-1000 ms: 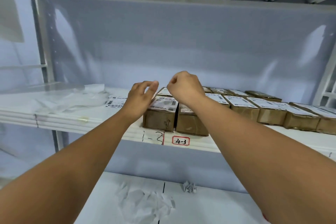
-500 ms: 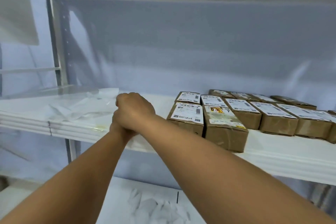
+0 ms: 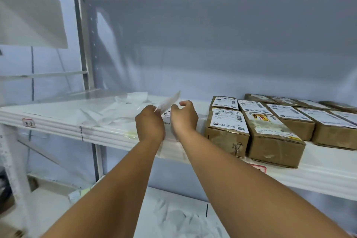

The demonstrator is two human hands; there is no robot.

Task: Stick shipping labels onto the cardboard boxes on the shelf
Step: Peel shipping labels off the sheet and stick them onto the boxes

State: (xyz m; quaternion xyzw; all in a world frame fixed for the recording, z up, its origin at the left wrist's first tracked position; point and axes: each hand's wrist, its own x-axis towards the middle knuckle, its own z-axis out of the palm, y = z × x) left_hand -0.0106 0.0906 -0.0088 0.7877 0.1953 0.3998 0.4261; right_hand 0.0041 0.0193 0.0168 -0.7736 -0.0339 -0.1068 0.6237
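Note:
Several brown cardboard boxes stand in rows on the right of the white shelf, most with white shipping labels on top. The front left box carries a barcode label. My left hand pinches a white shipping label that sticks up at a slant over the shelf. Just right of it, my right hand has curled fingers close to the label's lower edge; its grip is hidden. More printed labels lie between my hands.
Crumpled clear plastic and backing paper lie on the shelf left of my hands. Crumpled white backing scraps litter the lower shelf. A grey panel closes the back, and a steel upright stands at the left.
My view has swung left, away from the boxes. My hands moved from the front boxes to the label pile, then parted; my left hand now lifts a label.

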